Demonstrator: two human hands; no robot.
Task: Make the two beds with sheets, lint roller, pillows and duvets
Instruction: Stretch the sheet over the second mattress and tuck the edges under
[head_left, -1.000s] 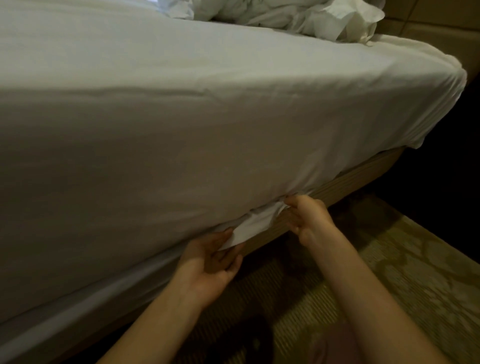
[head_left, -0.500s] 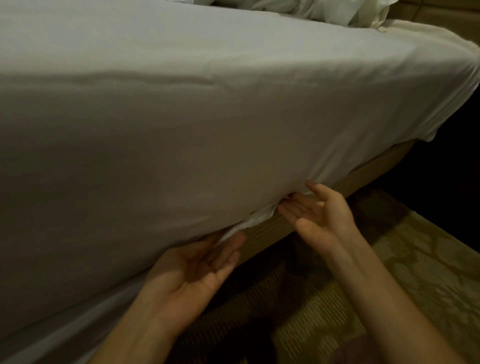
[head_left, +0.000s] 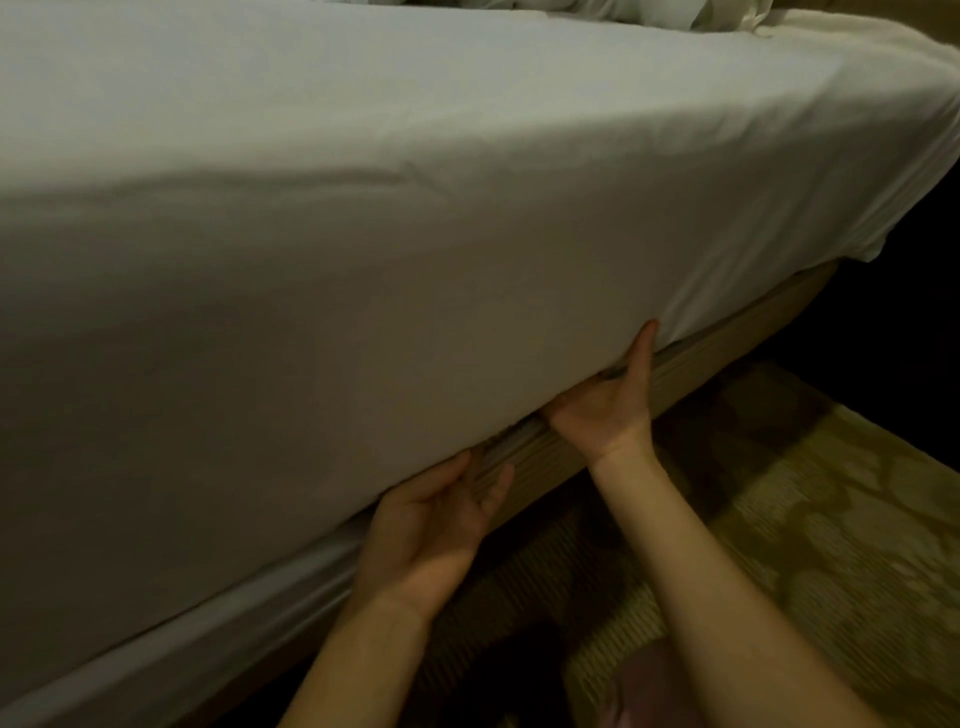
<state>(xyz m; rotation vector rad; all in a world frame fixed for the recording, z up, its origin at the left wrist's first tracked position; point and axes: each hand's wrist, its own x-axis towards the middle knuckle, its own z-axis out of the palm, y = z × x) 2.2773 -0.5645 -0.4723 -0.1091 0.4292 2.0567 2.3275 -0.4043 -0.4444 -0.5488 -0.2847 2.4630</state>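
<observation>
White sheet (head_left: 467, 208) drawn down the bed's side, left hand (head_left: 431, 530) palm up at its lower edge, fingers (head_left: 491, 491) straight, holding nothing, right hand (head_left: 605, 410) just beside, fingers pushed under that edge, thumb pressing sheet, wooden bed base (head_left: 727, 338) below.

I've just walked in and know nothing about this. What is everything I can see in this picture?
sheet: one, white, stretched over the top and side of the mattress
crumpled bedding: one heap, white, on the bed at its far edge
bed base: one, tan, under the mattress
carpet: one, olive with a pale pattern, on the floor at lower right
pink patch: one, at the bottom edge, too dark to identify
left hand: one, palm up, fingertips at the mattress's lower edge
right hand: one, palm up, fingers under the mattress edge, thumb against the sheet
</observation>
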